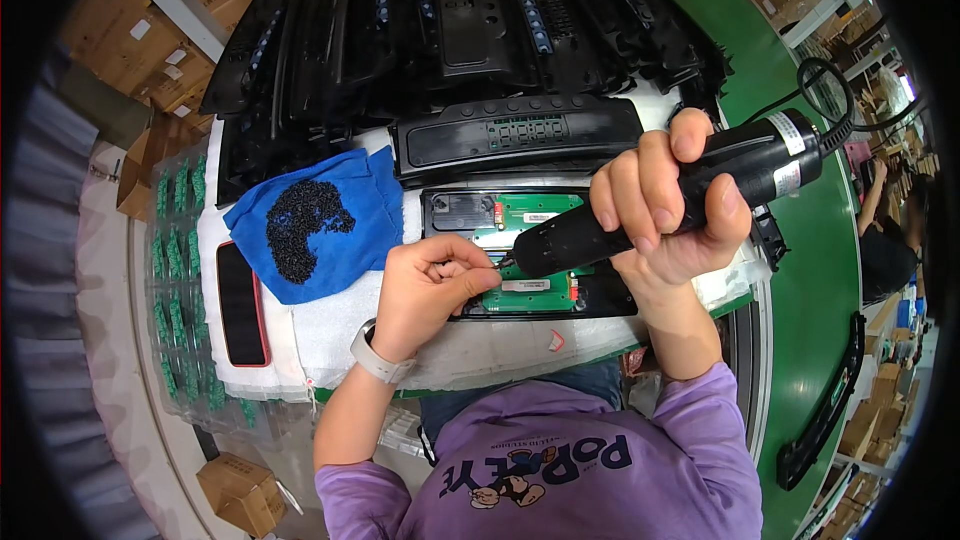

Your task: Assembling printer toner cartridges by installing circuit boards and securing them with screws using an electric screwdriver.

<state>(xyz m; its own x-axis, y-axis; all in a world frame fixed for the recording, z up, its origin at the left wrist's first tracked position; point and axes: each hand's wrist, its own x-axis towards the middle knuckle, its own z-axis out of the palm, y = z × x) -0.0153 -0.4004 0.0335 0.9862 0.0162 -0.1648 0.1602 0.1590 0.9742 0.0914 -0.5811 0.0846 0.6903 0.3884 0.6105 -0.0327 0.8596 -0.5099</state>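
We see the right hand (665, 185) clamped around a black electric screwdriver (750, 155), its fingers and thumb wrapped about the barrel, while the left hand (435, 285) has thumb and forefinger pinched together just beside the tool's narrow end; whether a screw sits between those fingertips, we cannot tell. The screwdriver's long axis slants from upper right down to lower left, so its working end points at the left fingertips, and the left hand is the nearer of the two to that end. Directly below lies the lower green circuit board (520, 298), seated in a black housing (605, 298) whose length runs left to right, across the tool's slant; its left part reaches under the fingertips, and most of it stretches to their right. Just beyond we find another green board (545, 205). Left of the boards, a heap of small black screws (290, 240) rests on a blue cloth (375, 185), with a phone (243, 305) near the cloth's lower left edge. Farther out, a long black panel (520, 135) with a display window lies crosswise, and behind it we see a row of black housings (470, 25).
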